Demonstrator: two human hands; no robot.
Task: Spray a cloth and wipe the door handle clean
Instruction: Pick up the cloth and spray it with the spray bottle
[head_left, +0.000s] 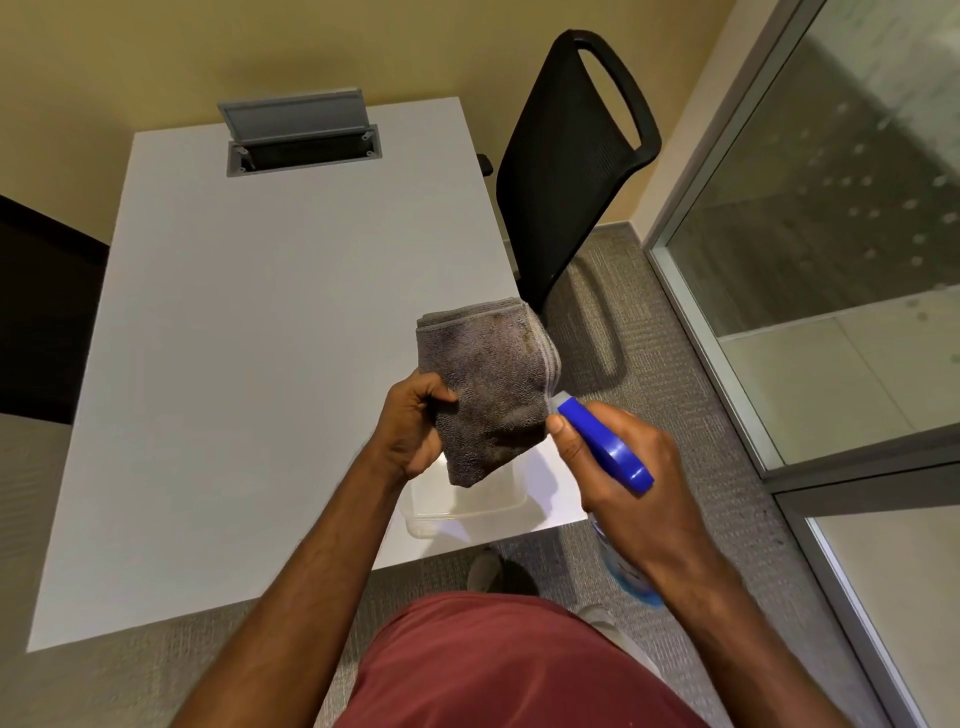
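Note:
My left hand grips a folded grey cloth by its left edge and holds it up over the near right corner of the white table. My right hand grips a spray bottle with a blue trigger head; the nozzle touches the cloth's right edge. The bottle's lower body shows below my wrist. No door handle is in view.
A clear plastic tub sits on the table under the cloth. An open grey cable hatch is at the table's far end. A black mesh chair stands at the right. Glass partition with metal frame runs along the right.

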